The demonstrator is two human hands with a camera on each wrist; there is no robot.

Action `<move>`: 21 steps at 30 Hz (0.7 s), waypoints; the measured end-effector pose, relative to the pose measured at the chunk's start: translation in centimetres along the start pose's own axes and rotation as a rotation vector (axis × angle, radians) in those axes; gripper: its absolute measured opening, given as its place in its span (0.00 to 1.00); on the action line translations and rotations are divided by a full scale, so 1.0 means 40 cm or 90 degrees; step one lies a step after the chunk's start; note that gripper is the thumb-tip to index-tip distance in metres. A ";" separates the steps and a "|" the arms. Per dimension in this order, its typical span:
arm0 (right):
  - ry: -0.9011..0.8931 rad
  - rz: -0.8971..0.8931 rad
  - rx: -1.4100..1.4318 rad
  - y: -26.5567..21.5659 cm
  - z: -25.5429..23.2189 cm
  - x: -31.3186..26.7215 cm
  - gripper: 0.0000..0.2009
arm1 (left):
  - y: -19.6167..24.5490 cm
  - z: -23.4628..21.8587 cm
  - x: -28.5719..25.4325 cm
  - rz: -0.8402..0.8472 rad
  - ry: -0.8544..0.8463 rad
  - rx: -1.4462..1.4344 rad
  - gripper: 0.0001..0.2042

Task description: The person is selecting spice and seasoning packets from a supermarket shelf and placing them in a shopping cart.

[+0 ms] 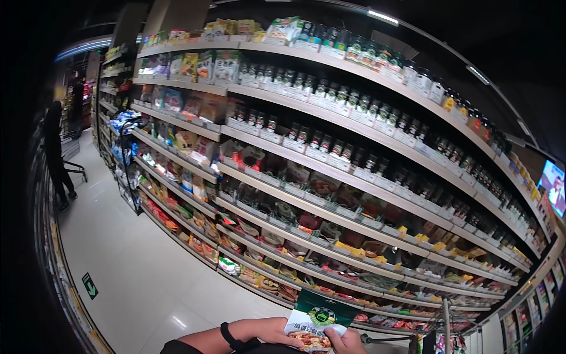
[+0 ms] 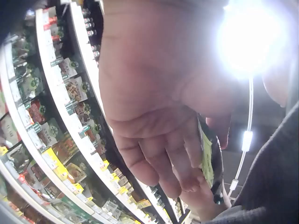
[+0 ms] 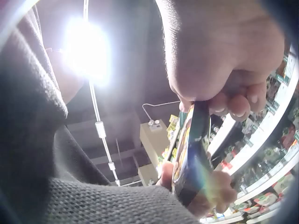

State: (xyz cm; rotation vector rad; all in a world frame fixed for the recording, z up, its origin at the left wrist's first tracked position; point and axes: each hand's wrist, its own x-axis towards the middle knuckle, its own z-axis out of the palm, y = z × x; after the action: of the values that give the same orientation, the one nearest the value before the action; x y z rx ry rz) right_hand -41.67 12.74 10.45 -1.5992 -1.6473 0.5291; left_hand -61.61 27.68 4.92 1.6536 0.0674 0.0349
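Note:
A green and white food packet [image 1: 318, 321] is held upright at the bottom of the head view, its printed front facing the camera. My left hand [image 1: 272, 331] grips its left edge, thumb across the front. On its right lower edge my right hand [image 1: 346, 341] pinches it, thumb in front. In the left wrist view the left hand [image 2: 156, 93] has its fingers curled behind the packet [image 2: 207, 158], seen edge-on. The right wrist view shows the right hand [image 3: 224, 60] at one end of the packet [image 3: 191, 149], with the other hand's fingers at its far end.
Long shelves [image 1: 354, 171] of jars and packets curve across the view. At the far left a person in dark clothes [image 1: 56, 153] stands in the aisle [image 1: 127, 253] by a cart [image 1: 75, 168]. Metal cart or rack bars [image 1: 446, 321] stand at the lower right.

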 end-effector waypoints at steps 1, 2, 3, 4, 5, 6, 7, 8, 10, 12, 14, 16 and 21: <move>0.020 -0.008 -0.001 -0.007 0.018 0.014 0.06 | 0.002 -0.004 -0.018 0.014 0.019 0.003 0.24; 0.040 -0.014 -0.003 -0.018 0.036 0.025 0.06 | 0.005 -0.001 -0.034 0.029 0.037 0.004 0.23; 0.060 -0.019 -0.004 -0.026 0.054 0.035 0.06 | 0.007 -0.001 -0.050 0.042 0.053 0.005 0.23; 0.058 -0.007 0.001 -0.019 0.070 0.044 0.07 | 0.001 0.002 -0.064 0.047 0.080 0.007 0.22; 0.020 0.025 -0.004 -0.017 0.078 0.050 0.07 | -0.008 0.002 -0.078 0.052 0.106 0.011 0.21; -0.019 0.057 -0.008 -0.019 0.082 0.058 0.07 | -0.015 0.000 -0.092 0.057 0.134 0.014 0.21; -0.058 0.087 -0.013 -0.031 0.085 0.067 0.07 | -0.017 -0.004 -0.104 0.057 0.139 0.021 0.21; -0.112 0.151 -0.040 -0.048 0.085 0.071 0.08 | -0.020 -0.009 -0.115 0.057 0.144 0.028 0.21; -0.055 0.023 0.120 -0.107 0.100 0.065 0.09 | -0.025 -0.016 -0.133 0.059 0.170 0.032 0.21; -0.065 0.007 0.246 -0.106 0.122 0.062 0.11 | -0.033 -0.015 -0.142 0.061 0.211 0.022 0.21; -0.110 0.007 0.166 -0.130 0.118 0.066 0.11 | -0.042 -0.014 -0.147 0.048 0.248 0.000 0.20; -0.148 0.034 0.110 -0.117 0.126 0.062 0.11 | -0.052 -0.011 -0.147 0.089 0.317 0.020 0.18; -0.191 0.084 0.152 -0.075 0.152 0.044 0.10 | -0.011 0.003 -0.146 0.072 0.272 -0.143 0.15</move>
State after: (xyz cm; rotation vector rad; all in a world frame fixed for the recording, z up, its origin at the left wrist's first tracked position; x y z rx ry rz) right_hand -48.07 15.37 9.33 -1.5105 -1.6237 1.0369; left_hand -67.44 27.23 4.58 1.4016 0.2852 0.4662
